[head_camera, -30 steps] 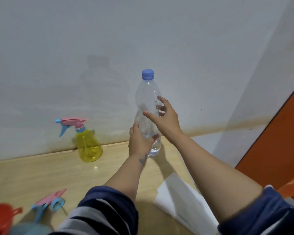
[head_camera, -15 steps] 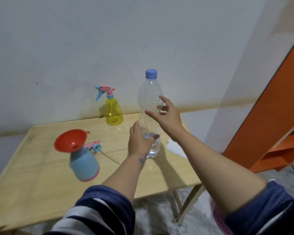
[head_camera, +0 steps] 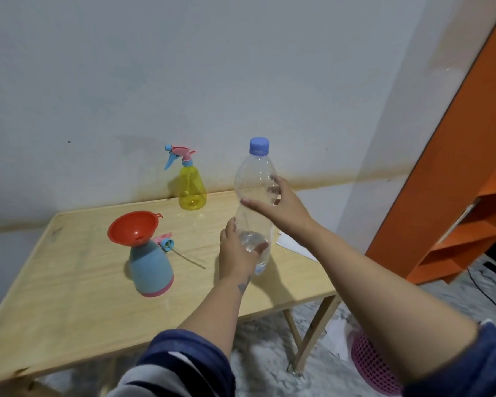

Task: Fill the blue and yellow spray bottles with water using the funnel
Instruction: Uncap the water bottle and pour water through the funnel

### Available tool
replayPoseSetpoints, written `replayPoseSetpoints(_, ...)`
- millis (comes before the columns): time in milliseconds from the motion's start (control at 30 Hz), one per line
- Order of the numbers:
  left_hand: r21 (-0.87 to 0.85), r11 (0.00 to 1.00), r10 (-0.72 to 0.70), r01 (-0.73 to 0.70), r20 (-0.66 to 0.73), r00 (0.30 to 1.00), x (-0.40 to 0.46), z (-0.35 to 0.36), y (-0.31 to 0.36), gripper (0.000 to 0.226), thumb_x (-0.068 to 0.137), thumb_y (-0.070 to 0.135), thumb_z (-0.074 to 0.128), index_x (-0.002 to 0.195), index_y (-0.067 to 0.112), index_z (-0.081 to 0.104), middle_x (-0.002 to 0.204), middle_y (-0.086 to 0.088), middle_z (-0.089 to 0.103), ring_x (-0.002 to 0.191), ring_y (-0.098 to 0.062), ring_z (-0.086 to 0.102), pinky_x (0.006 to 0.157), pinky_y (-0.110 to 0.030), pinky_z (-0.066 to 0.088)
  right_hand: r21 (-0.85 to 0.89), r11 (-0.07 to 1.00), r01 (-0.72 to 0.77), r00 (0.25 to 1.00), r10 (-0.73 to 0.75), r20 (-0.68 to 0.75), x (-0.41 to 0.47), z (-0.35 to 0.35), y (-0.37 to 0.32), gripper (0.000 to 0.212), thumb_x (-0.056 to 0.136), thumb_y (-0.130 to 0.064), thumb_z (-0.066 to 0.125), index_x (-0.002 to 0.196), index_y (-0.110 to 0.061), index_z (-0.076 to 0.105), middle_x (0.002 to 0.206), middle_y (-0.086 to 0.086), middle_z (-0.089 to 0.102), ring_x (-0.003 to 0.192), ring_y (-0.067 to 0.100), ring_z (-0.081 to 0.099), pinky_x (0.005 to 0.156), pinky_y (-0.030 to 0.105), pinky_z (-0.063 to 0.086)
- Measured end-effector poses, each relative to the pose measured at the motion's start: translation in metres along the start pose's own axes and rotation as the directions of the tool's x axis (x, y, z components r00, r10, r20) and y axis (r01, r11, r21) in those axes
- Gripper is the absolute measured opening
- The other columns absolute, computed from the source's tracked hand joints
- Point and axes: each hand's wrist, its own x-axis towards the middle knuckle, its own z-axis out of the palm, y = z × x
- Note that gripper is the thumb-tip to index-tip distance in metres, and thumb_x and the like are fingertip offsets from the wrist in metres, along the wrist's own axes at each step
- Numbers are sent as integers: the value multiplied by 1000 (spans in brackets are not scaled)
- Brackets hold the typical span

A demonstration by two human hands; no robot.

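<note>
1. My left hand [head_camera: 238,253] grips the upright water bottle [head_camera: 255,202] low; my right hand [head_camera: 281,207], fingers straight, touches its middle.
2. The funnel [head_camera: 133,227] sits in the blue spray bottle [head_camera: 151,267], on the surface [head_camera: 69,310] left of both hands; the left is nearer.

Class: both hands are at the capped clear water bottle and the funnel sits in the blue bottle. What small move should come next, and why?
Probably unscrew the blue cap with the right hand while the left hand grips the clear plastic water bottle: nothing pours capped, and the red funnel waits in the blue spray bottle.
</note>
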Motion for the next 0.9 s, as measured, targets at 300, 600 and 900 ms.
replayPoseSetpoints(300,63,998,-15,13,35,999,5,-1,10,106,68,32,84,149,18,17,148,-5,32,134,-25,38,100,-36,41,-535,827,173,968,-244,-63,28,-33,-102,45,85,-55,59,114,-20,66,110,-1,65,102,16,60,87,33,49)
replayPoseSetpoints(600,1,1000,29,-29,90,996,15,-10,12,95,69,37,83,146,29,28,141,-5,47,128,-24,46,92,-26,38,-827,495,264,957,-242,161,47,-29,-128,29,82,-32,61,84,-6,74,84,10,71,86,28,66,66,33,50)
replayPoseSetpoints(900,-20,999,52,-50,129,990,16,-10,12,91,69,33,84,142,31,31,136,-3,50,124,-23,49,89,-26,39,-761,517,393,914,-126,386,43,-56,-148,37,81,-25,71,118,-28,67,98,-6,65,97,16,57,70,21,40)
